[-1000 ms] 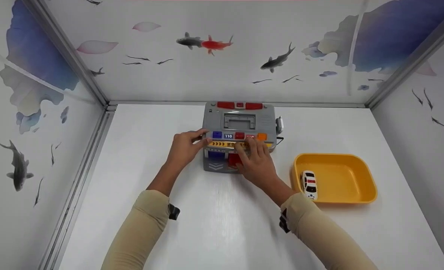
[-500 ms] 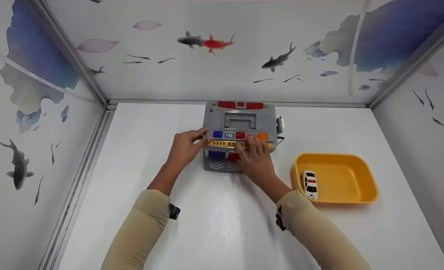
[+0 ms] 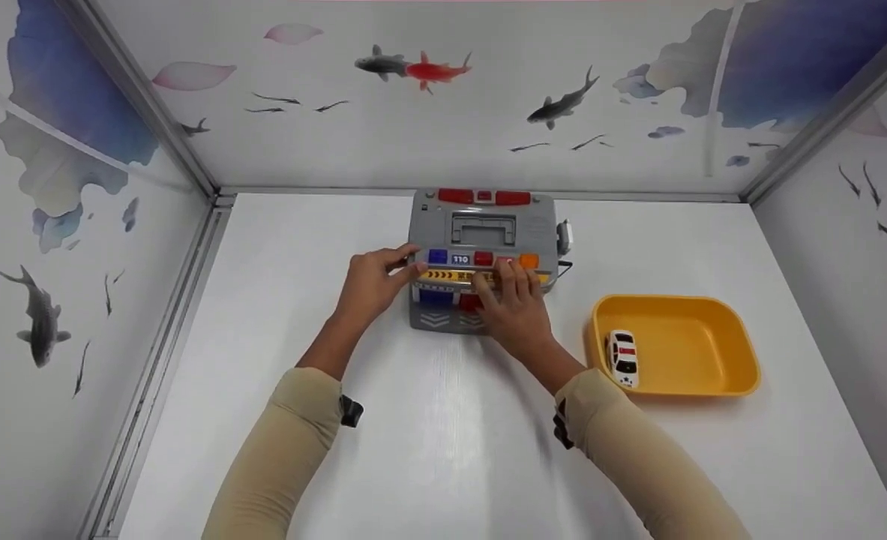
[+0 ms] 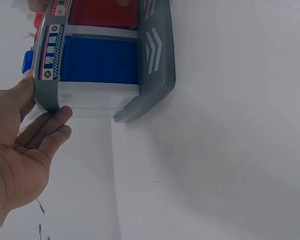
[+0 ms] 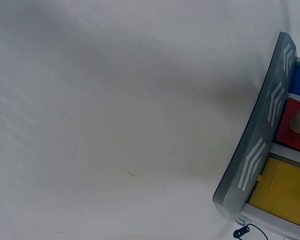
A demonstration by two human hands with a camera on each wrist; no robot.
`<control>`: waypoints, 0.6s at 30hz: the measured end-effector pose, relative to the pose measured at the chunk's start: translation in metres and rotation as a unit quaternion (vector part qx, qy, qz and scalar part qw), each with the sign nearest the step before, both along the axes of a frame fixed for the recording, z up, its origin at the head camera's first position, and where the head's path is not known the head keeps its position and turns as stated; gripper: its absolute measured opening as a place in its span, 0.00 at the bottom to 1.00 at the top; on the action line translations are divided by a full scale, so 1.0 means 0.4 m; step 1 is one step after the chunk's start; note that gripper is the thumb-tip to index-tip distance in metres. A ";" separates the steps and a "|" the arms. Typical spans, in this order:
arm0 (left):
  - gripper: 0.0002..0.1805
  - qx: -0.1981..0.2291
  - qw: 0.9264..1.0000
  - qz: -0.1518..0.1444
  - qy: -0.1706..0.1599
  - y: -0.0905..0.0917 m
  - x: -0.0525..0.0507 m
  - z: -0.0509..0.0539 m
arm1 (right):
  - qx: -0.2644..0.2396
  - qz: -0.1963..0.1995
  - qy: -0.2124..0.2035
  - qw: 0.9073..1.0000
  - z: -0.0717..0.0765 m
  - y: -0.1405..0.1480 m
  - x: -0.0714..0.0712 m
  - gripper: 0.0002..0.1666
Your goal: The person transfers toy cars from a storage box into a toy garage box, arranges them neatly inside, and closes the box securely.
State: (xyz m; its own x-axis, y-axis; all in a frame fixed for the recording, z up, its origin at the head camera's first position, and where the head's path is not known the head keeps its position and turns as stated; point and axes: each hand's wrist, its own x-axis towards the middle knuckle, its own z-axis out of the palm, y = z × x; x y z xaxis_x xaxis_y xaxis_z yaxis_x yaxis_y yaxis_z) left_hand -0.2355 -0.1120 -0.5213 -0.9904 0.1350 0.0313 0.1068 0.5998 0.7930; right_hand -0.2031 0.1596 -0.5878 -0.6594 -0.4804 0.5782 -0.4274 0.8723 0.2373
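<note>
A grey toy garage (image 3: 540,225) stands at the back of the white table, with coloured buttons along its roof. My left hand (image 3: 368,285) pinches its front left roof corner; in the left wrist view the thumb lies above and the fingers below the edge. My right hand (image 3: 518,311) lays its fingers over the yellow front strip and roof. One digit touches the red door (image 5: 286,131). Beside that door are a blue door (image 4: 97,60) and a yellow door (image 5: 280,190). The hand hides much of the red door in the head view.
A yellow tray (image 3: 683,386) sits at the right, holding a white toy car (image 3: 624,358) at its left side. A small cord (image 5: 241,231) hangs at the garage's right side. White walls with painted fish enclose the table.
The red door, tilted outward one second ago, has swung inward under my right hand. My left hand keeps its grip on the corner. The head view has shifted slightly.
</note>
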 end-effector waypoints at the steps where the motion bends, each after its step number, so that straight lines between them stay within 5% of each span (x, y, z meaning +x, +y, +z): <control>1: 0.29 0.000 1.000 0.000 0.000 0.000 -0.002 0.000 | -0.003 0.003 0.006 1.000 0.001 0.000 -0.002 0.43; 18: 0.28 -0.003 1.000 0.003 -0.007 0.003 -0.004 0.003 | -0.008 0.008 0.040 0.999 -0.012 -0.002 -0.012 0.43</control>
State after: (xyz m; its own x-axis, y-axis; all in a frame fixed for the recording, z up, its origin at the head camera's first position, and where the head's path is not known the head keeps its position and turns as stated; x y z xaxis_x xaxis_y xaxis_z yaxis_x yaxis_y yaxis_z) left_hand -0.2370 -0.1109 -0.5200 -0.9916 0.1285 0.0175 0.0925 0.6059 0.7901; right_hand -0.2079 0.1587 -0.5926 -0.6034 -0.4800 0.6368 -0.4213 0.8699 0.2565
